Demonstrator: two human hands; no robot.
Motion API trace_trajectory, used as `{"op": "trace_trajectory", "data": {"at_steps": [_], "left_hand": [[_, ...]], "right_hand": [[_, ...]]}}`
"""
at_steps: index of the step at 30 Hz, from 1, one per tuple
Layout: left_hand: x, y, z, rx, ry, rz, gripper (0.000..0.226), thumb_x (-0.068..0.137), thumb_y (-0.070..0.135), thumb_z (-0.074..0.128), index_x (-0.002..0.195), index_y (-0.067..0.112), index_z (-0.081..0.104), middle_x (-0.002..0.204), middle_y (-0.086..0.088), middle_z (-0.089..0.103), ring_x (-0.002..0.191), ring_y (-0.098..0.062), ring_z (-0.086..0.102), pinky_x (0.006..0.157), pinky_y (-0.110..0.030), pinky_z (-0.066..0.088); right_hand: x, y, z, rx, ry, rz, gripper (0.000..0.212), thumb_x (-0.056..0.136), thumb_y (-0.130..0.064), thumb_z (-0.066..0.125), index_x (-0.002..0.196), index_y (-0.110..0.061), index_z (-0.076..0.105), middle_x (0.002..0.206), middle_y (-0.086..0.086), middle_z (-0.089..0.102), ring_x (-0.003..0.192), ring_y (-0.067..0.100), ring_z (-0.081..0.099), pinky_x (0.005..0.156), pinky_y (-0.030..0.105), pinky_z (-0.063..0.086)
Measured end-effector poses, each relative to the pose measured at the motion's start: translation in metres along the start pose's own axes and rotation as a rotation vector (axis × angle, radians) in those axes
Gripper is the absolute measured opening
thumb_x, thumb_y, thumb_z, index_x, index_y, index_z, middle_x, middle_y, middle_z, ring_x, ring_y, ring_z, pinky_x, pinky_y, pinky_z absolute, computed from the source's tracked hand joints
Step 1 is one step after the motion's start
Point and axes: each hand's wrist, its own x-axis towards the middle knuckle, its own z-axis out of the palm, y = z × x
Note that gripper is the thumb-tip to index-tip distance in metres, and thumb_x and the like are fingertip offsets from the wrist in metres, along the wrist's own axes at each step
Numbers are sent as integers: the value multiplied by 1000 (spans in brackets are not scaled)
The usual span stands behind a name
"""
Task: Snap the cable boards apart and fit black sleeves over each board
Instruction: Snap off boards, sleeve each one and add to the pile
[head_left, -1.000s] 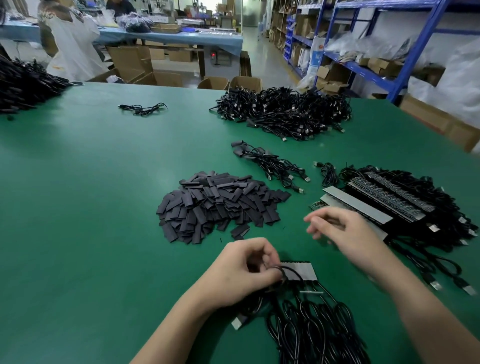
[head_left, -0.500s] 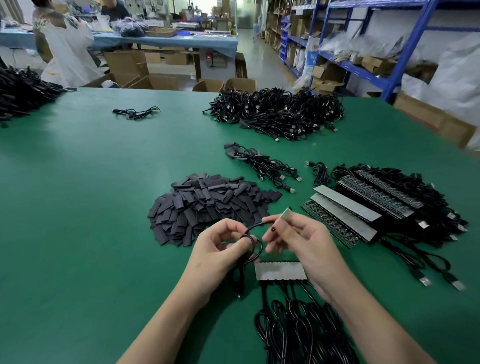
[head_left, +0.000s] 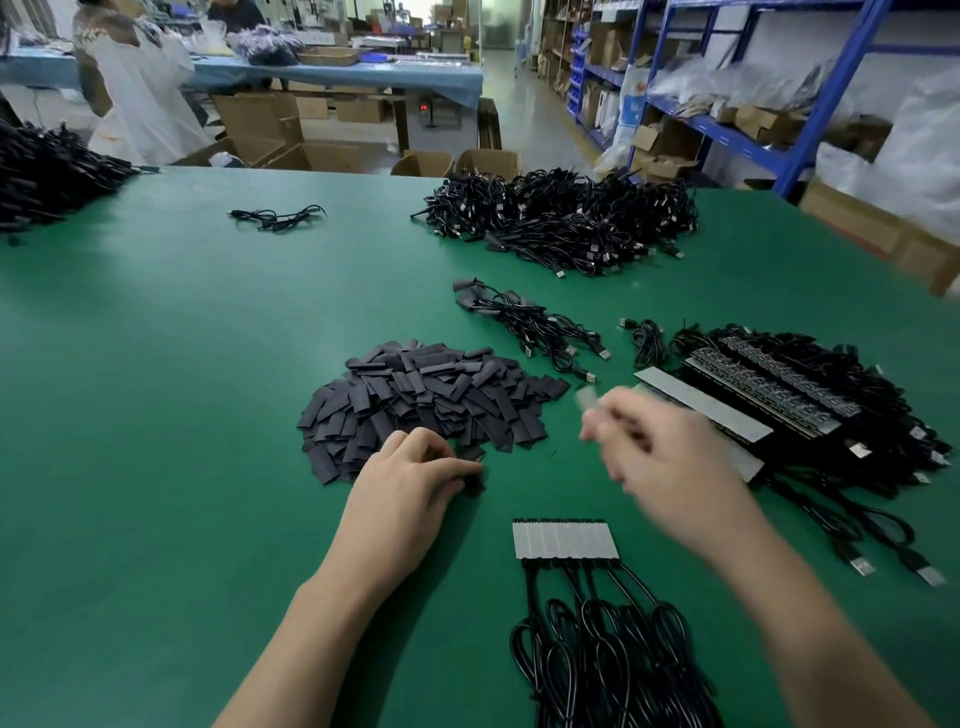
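Sleeving is, by my reading, the step being worked. The left hand (head_left: 410, 488) is resting at the near edge of the sleeve pile (head_left: 431, 400) on the green desk (head_left: 156, 415), its grip narrow and pinching one black sleeve (head_left: 475, 484) at the fingertips. The right hand (head_left: 670, 467) is showing motion-blurred just right of the pile. Its grip is looking closed on a small pale loose board (head_left: 587, 397) poking up above the fingers, though the blur is hiding how the piece is being held.

Doing this well is probably meaning lifting a single sleeve clear, since the pieces are lying overlapped and could come up in twos. Pressing the flat sleeve at its edges should be opening its mouth. The board's narrow end should then be going in square and sliding without forcing, so the wire joint is not bending.

Between the forearms the board strip (head_left: 565, 539) is lying flat on the desk, pale grey face up. It is showing scored lines dividing it into narrow sections side by side. Black cables (head_left: 597, 654) are running from its near edge and coiling toward the person. Further board panels (head_left: 727, 415) are sitting stacked to the right on a bed of cable. The sleeves are looking flat, matt and dark, short rectangles heaped loosely.
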Motion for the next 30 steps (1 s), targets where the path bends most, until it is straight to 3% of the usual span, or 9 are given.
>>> {"op": "trace_trajectory", "data": {"at_steps": [2, 5, 11, 18, 22, 25, 30], "left_hand": [[1, 1, -1, 6, 11, 0, 21, 97, 28, 70, 116, 33, 78, 110, 4, 62, 103, -23, 54, 87, -40, 51], [1, 0, -2, 2, 25, -6, 15, 92, 32, 75, 106, 30, 80, 106, 4, 60, 100, -22, 54, 84, -38, 51], [3, 0, -1, 21, -14, 15, 17, 92, 35, 74, 100, 21, 76, 109, 2, 60, 103, -24, 54, 89, -39, 49], [6, 6, -1, 49, 107, 36, 9, 92, 24, 77, 89, 15, 77, 93, 1, 68, 87, -27, 62, 74, -43, 55], [5, 10, 2, -171, 132, -28, 8, 97, 22, 69, 90, 18, 71, 90, 13, 66, 87, -12, 61, 77, -29, 50], [2, 14, 6, -444, 67, -126, 14, 100, 21, 65, 89, 28, 66, 73, 16, 66, 68, -9, 62, 64, -16, 45], [1, 21, 11, -737, -32, -149, 18, 101, 11, 63, 96, 28, 67, 77, 6, 70, 61, -11, 63, 67, -20, 49]], "right_hand": [[-4, 7, 22, -146, -102, 8, 33, 100, -48, 46, 82, -26, 61, 58, 4, 57, 46, 11, 42, 47, 34, 34], [-8, 13, 46, -233, -151, 31, 31, 104, -47, 47, 85, -25, 59, 56, -3, 53, 47, 8, 41, 49, 25, 31], [-17, 20, 61, -161, -149, 58, 30, 105, -46, 47, 85, -26, 56, 60, -6, 52, 52, 8, 43, 52, 26, 33], [-23, 23, 60, -21, -137, 77, 29, 104, -43, 51, 79, -28, 50, 61, -10, 48, 55, 8, 41, 56, 31, 35], [-24, 24, 58, 4, -140, 56, 27, 104, -42, 53, 80, -30, 51, 63, -13, 52, 56, 8, 44, 55, 29, 35], [-25, 26, 59, 17, -123, 31, 22, 104, -43, 54, 83, -34, 54, 65, -13, 56, 56, 8, 48, 53, 27, 37], [-25, 26, 59, 102, -88, 42, 6, 96, -45, 61, 97, -38, 61, 71, -7, 67, 69, 15, 67, 70, 42, 56]]}}
